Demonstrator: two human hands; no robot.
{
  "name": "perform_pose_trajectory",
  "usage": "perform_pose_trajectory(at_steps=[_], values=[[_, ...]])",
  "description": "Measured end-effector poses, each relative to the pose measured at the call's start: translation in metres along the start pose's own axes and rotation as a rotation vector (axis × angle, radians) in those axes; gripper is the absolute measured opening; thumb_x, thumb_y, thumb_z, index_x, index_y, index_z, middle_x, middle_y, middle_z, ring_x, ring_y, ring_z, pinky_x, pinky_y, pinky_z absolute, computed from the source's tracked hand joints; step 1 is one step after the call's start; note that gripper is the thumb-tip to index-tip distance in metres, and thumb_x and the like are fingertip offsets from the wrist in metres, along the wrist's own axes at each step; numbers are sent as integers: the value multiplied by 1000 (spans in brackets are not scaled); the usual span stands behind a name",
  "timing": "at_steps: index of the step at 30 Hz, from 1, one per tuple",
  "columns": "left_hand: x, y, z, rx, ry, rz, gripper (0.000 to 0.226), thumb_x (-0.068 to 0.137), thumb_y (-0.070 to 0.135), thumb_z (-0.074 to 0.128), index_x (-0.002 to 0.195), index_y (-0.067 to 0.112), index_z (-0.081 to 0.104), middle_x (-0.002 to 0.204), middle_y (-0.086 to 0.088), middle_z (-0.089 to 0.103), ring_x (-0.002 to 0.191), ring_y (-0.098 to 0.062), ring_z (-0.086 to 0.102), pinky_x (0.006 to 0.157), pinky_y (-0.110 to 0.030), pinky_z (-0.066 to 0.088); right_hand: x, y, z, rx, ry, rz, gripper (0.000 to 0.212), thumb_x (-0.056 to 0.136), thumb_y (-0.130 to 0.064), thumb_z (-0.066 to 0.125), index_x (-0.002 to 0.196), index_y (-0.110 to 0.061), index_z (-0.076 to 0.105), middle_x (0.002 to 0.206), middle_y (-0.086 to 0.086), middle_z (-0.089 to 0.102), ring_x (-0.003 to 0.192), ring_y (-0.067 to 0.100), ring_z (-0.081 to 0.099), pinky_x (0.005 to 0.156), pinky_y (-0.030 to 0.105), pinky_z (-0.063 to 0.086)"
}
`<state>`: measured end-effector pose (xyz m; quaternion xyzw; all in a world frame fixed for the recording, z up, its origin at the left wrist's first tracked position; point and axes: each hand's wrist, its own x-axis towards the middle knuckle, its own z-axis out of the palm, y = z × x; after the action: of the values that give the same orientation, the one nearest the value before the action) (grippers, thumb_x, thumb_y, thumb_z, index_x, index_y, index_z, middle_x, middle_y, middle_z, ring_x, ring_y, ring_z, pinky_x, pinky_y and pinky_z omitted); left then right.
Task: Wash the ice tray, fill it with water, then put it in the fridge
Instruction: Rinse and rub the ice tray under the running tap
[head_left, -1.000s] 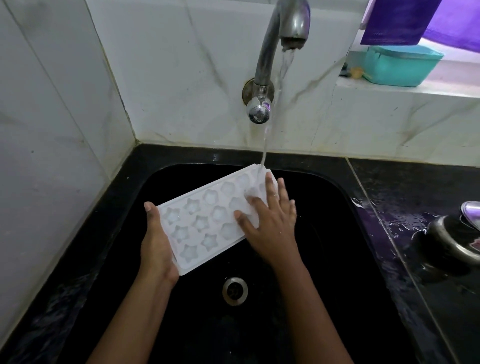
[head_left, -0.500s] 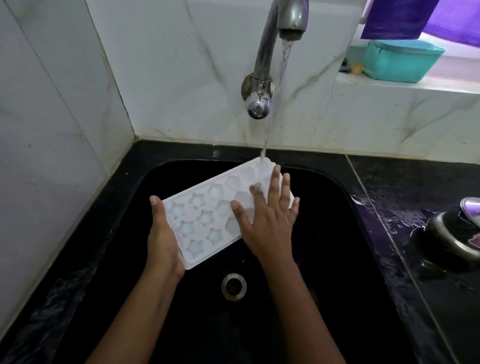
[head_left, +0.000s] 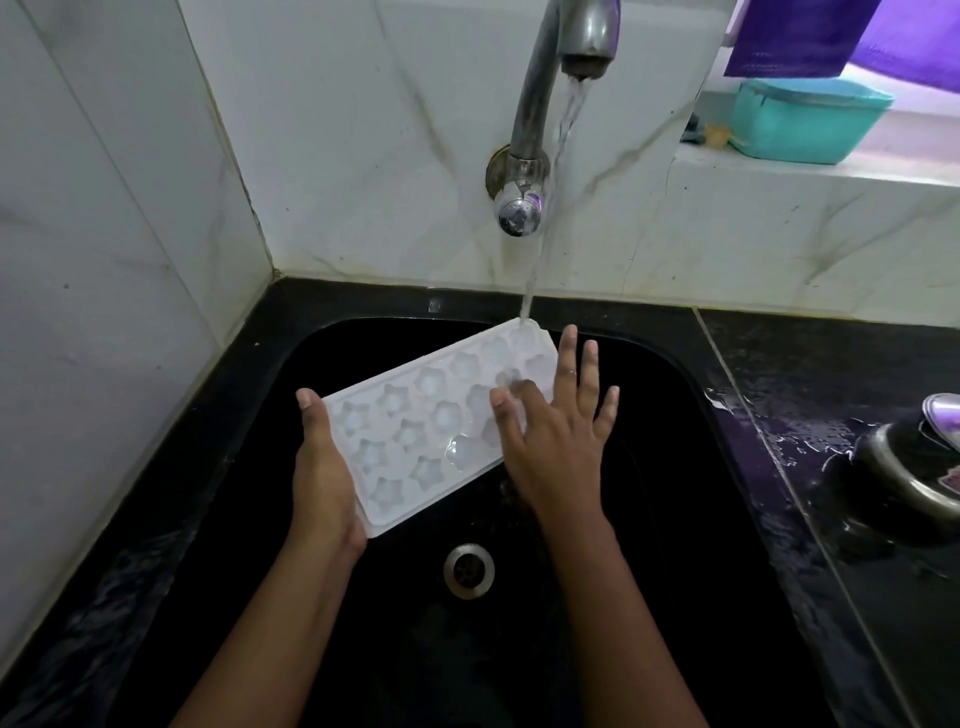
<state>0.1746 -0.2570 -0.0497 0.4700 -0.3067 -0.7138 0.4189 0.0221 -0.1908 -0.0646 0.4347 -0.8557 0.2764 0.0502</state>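
Observation:
A white ice tray (head_left: 415, 431) with star-shaped cells is tilted over the black sink (head_left: 649, 395), its far corner under the running stream from the metal tap (head_left: 540, 104). My left hand (head_left: 324, 467) grips the tray's near-left end, thumb along its short edge. With fingers spread and straight, my right hand (head_left: 556, 431) lies flat on the tray's right part, covering some cells.
The sink drain (head_left: 468, 570) lies below the tray. White marble walls stand at the left and back. A wet black counter on the right carries a steel vessel (head_left: 914, 467). A teal container (head_left: 810, 119) sits on the back ledge under purple cloth (head_left: 800, 36).
My right hand has slid toward the tray's right edge, its fingers spreading wider. The tray stays under the stream in my left hand.

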Motion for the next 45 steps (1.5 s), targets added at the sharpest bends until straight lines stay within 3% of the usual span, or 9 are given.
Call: perform_pose_trajectory(at_steps=[3, 8, 12, 16, 19, 22, 27, 30, 45], values=[[0, 0, 3, -20, -1, -10, 67, 85, 77, 34, 109, 23, 65, 112, -7, 71, 100, -24, 69, 90, -41, 53, -5, -13, 3, -5, -59, -32, 73, 84, -69, 14, 137, -28, 42, 155, -3, -24, 140, 13, -29, 112, 48, -13], [1, 1, -1, -30, 13, 16, 60, 87, 75, 33, 98, 25, 65, 108, -4, 71, 98, -21, 69, 82, -37, 54, -1, -1, 2, 21, -64, 0, 67, 83, -68, 12, 125, -37, 53, 158, -3, -17, 141, 13, -27, 113, 47, -13], [2, 2, -3, -31, 21, 1, 61, 87, 75, 33, 102, 25, 65, 107, -4, 71, 96, -21, 69, 77, -35, 54, -6, -14, 4, 66, -117, -32, 76, 80, -73, 12, 140, -33, 37, 156, -4, -25, 139, 12, -30, 110, 45, -17], [1, 0, -2, -6, 18, 14, 62, 86, 75, 34, 102, 24, 66, 110, -5, 71, 99, -22, 69, 89, -41, 53, 1, 2, -2, 34, -119, 27, 60, 85, -67, 19, 121, -34, 54, 158, -3, -16, 141, 11, -27, 112, 46, -15], [-2, -4, 5, -4, 4, -1, 59, 88, 73, 34, 97, 24, 66, 99, -4, 73, 92, -21, 70, 83, -39, 55, -5, -7, 5, -12, -32, 26, 69, 85, -68, 16, 128, -27, 49, 157, -1, -19, 141, 14, -26, 112, 49, -12], [-2, -1, 4, -41, 26, 8, 57, 89, 72, 34, 93, 24, 66, 84, 1, 75, 84, -18, 72, 73, -35, 55, -4, -10, 6, 54, -122, -37, 79, 80, -72, 13, 135, -26, 43, 157, -3, -20, 140, 12, -29, 112, 48, -13], [-4, -1, 4, -25, 22, 21, 56, 89, 72, 33, 94, 25, 64, 99, -3, 71, 91, -20, 69, 81, -38, 54, -2, -1, 1, -9, -63, 22, 69, 82, -68, 8, 126, -35, 51, 158, -1, -18, 139, 12, -29, 112, 48, -13], [-2, 0, 5, -43, 33, 16, 56, 89, 72, 33, 94, 25, 64, 98, -2, 71, 89, -19, 69, 73, -35, 54, -6, -11, 4, 34, -101, -25, 75, 82, -71, 12, 138, -32, 40, 156, -3, -23, 139, 12, -30, 111, 48, -13], [-2, -1, 3, -20, 11, 31, 56, 90, 71, 34, 93, 25, 65, 91, 1, 73, 85, -15, 70, 73, -33, 55, -2, -2, 0, 24, -55, 30, 68, 83, -68, 10, 122, -33, 53, 158, -4, -17, 140, 10, -28, 112, 47, -14]])
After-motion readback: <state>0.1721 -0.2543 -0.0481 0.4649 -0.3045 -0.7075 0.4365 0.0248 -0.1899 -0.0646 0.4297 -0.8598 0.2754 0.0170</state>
